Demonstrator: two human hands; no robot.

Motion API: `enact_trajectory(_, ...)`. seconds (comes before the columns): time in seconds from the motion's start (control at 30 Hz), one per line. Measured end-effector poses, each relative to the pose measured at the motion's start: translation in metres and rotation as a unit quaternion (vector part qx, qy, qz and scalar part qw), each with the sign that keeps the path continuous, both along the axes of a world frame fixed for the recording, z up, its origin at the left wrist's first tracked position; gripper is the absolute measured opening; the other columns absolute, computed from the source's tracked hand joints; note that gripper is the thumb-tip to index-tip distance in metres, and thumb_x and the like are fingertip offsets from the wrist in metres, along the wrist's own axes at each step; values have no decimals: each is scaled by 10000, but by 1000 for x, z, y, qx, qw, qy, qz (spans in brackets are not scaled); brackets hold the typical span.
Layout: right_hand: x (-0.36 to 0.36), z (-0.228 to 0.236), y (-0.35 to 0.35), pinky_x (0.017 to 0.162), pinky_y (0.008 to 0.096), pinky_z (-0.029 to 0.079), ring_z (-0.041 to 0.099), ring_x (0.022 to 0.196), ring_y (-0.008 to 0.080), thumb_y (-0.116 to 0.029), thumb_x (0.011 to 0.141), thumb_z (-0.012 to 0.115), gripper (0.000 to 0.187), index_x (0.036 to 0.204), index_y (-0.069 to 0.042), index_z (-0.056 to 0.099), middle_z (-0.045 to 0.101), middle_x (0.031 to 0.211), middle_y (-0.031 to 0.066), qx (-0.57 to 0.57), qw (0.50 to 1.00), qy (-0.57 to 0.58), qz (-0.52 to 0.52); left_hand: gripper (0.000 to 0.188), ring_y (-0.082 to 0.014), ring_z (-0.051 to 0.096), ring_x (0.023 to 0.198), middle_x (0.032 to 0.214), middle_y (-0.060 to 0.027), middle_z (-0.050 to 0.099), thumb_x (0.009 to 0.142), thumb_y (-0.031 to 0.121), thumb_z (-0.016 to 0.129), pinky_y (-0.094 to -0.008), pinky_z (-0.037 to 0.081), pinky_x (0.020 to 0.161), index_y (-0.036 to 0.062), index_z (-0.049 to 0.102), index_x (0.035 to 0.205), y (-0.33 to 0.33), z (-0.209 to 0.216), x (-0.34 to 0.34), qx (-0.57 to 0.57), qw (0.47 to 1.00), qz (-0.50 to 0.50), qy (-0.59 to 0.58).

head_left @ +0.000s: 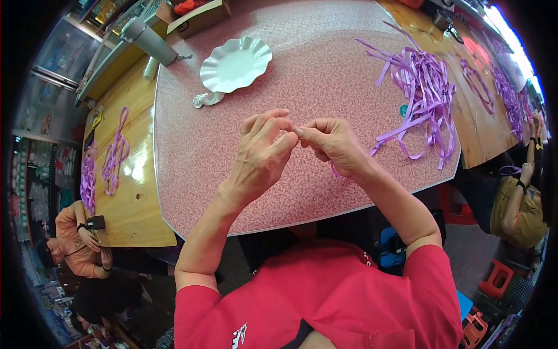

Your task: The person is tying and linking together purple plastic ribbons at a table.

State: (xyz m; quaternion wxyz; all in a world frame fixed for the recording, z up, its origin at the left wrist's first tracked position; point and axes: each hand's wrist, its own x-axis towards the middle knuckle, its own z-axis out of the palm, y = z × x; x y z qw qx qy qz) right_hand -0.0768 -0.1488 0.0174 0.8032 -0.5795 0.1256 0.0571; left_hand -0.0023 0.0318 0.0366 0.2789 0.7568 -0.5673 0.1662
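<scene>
Over the middle of the pink speckled tabletop, my left hand (261,152) and my right hand (336,146) meet at their fingertips. Both are closed in a pinch; the left's upper fingers are curled loosely. A short stretch of purple ribbon (337,171) shows under my right hand, which seems to grip it. What lies between the fingertips is too small to make out. To the right is a large tangled heap of purple ribbons (423,99). Beyond my hands stands a white wavy-rimmed plate (235,65), with a small crumpled whitish piece (207,99) beside it.
A grey tumbler (149,42) and a cardboard box (199,18) stand at the far left. More purple ribbons (115,157) lie on the wooden table at left. Co-workers sit at left (78,241) and right (517,203). A red stool (496,279) stands at lower right.
</scene>
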Motion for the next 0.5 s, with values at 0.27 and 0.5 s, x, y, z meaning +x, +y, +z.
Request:
enact_trajectory(0.27, -1, 3, 1, 449, 206, 245, 360, 518, 15, -275, 921, 745, 235, 908, -41, 726, 537, 672, -64, 81, 997, -5, 7, 176, -291, 604, 1191, 1070, -71, 654, 781, 17, 722, -424, 402, 988, 62, 645, 932, 0, -6, -5, -66, 998, 15, 7)
enact_trajectory(0.5, 1, 9, -1, 449, 198, 239, 364, 508, 12, -261, 923, 745, 229, 873, -40, 715, 548, 662, -57, 52, 998, 2, 16, 175, -281, 600, 1207, 1075, -64, 668, 785, 23, 726, -421, 401, 993, 55, 645, 937, 0, -4, -9, -49, 996, 52, -58)
